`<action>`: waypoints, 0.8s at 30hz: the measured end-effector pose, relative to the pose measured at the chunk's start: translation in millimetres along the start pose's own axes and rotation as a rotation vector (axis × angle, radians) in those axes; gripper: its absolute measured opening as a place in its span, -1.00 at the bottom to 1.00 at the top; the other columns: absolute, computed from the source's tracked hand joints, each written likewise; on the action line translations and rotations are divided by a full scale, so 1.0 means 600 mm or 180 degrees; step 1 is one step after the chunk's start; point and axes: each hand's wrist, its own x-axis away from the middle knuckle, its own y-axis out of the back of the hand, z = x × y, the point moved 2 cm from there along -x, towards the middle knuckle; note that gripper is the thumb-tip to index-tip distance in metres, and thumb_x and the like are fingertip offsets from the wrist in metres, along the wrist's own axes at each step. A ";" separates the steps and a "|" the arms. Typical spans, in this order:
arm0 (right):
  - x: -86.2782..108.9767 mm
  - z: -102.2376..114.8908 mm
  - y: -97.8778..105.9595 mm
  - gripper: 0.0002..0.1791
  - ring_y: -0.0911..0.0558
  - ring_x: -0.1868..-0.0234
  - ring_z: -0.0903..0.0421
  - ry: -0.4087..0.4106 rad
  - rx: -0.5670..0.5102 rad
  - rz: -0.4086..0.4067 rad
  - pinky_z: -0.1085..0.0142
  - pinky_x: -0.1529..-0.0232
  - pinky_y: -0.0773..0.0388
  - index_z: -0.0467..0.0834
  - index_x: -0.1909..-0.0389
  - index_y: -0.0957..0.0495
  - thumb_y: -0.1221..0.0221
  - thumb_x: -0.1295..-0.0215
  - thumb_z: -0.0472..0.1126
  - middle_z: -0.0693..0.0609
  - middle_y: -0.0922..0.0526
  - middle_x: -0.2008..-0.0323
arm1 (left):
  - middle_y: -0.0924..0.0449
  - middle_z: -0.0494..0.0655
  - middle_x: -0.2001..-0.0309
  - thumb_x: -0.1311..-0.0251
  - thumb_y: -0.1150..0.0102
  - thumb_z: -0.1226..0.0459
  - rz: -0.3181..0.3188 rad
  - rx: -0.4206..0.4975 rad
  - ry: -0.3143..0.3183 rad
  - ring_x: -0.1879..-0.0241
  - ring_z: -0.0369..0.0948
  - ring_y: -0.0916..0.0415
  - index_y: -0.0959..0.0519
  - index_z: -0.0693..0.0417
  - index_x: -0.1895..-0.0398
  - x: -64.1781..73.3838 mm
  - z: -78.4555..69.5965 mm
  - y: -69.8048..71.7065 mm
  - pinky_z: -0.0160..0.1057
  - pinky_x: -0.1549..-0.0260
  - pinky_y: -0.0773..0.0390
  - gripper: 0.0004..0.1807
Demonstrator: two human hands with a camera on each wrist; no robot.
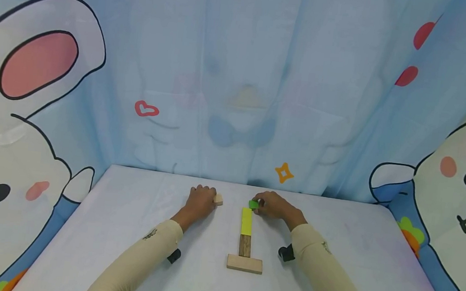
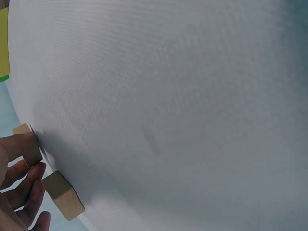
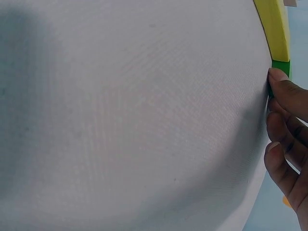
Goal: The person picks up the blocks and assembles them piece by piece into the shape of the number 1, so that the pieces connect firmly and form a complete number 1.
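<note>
My right hand (image 1: 271, 205) pinches a small green block (image 1: 254, 204) at the far end of a yellow block (image 1: 246, 221). In the right wrist view the green block (image 3: 280, 67) meets the yellow one (image 3: 275, 31). My left hand (image 1: 200, 202) is left of this row and holds a plain wooden block (image 1: 218, 200) between thumb and fingers. Seen from the left wrist, that held block (image 2: 29, 147) has a second wooden block (image 2: 63, 195) close by the fingertips. Nearer me, a dark brown block (image 1: 244, 245) continues the row down to a pale wooden plank (image 1: 244, 264) lying crosswise.
A white cloth covers the table (image 1: 143, 231). Behind its far edge hangs a blue curtain (image 1: 241, 70) with printed cartoon animals. Dark wrist cameras (image 1: 286, 253) sit under both sleeves.
</note>
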 end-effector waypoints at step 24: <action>0.004 0.004 0.002 -0.57 -0.56 0.19 0.11 0.0080 -0.0022 -0.0010 0.13 0.03 -0.55 -0.22 -0.16 -0.59 -0.34 -0.29 -0.22 0.00 -0.65 0.19 | -0.70 0.00 0.30 -0.22 -0.36 0.25 -0.0034 -0.0011 -0.0053 0.32 -0.13 -0.49 -0.65 0.19 0.09 -0.004 -0.016 -0.001 -0.13 0.26 -0.50 -0.75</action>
